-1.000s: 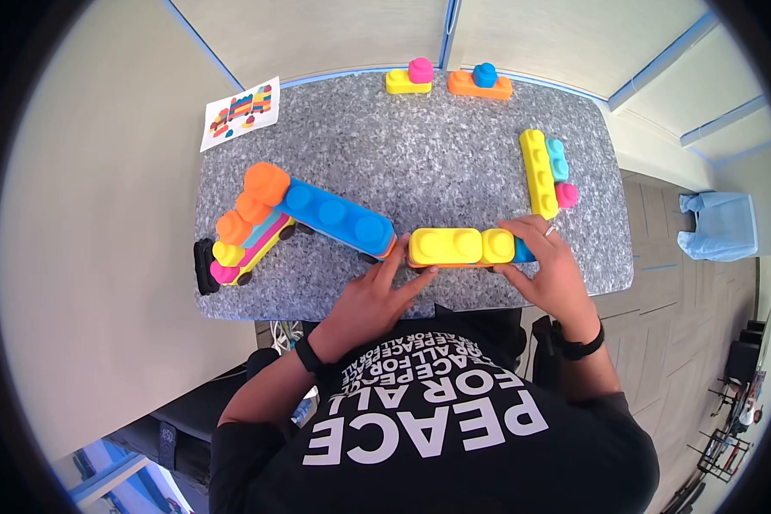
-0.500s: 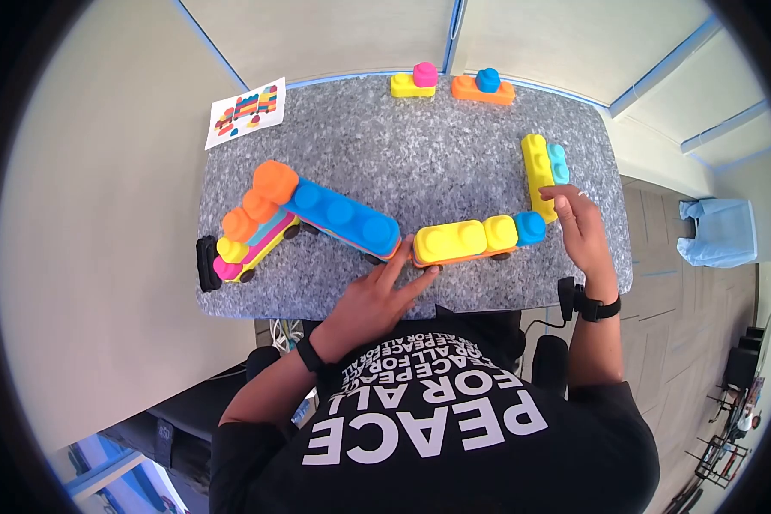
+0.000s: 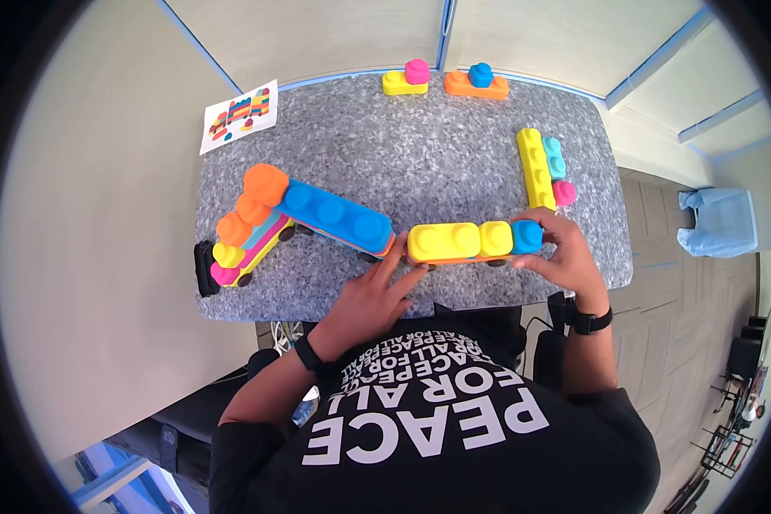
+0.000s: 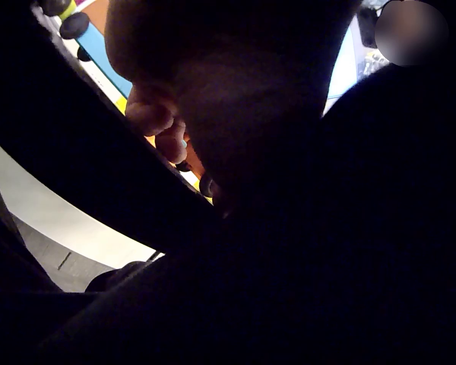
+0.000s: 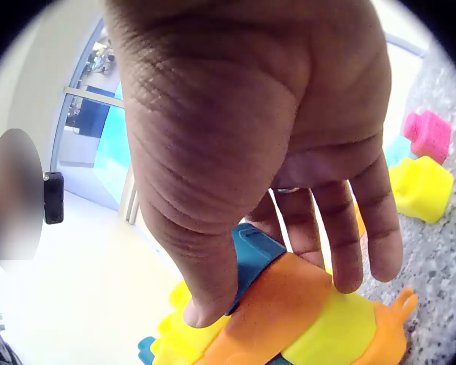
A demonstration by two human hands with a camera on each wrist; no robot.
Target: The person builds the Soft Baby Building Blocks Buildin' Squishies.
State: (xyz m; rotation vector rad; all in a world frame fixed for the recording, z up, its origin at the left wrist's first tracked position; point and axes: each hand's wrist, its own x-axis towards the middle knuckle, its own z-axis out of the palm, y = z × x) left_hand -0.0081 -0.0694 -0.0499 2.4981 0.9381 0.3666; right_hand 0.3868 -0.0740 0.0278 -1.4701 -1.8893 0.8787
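In the head view, a wagon carries a long yellow block (image 3: 444,243), a small yellow block (image 3: 495,240) and a blue block (image 3: 527,236) in a row. My right hand (image 3: 567,257) grips the blue end, thumb in front and fingers behind. The right wrist view has this hand (image 5: 235,114) around the blue block (image 5: 251,262) above an orange base (image 5: 281,300). My left hand (image 3: 367,301) touches the wagon's left end with fingers extended; its wrist view is mostly dark. Beside it lies the blue-topped wagon (image 3: 334,218), angled toward the orange-topped one (image 3: 253,227).
A yellow bar (image 3: 535,167) with light-blue and pink (image 3: 564,193) blocks stands right on the speckled table (image 3: 385,146). At the back are a yellow block (image 3: 403,83) topped with pink and an orange one (image 3: 475,86) topped with blue. A picture card (image 3: 240,116) lies back left.
My right hand moved away to the right toward the yellow bar, then came back to grip the wagon's blue end. My left hand stays at the wagon's left end.
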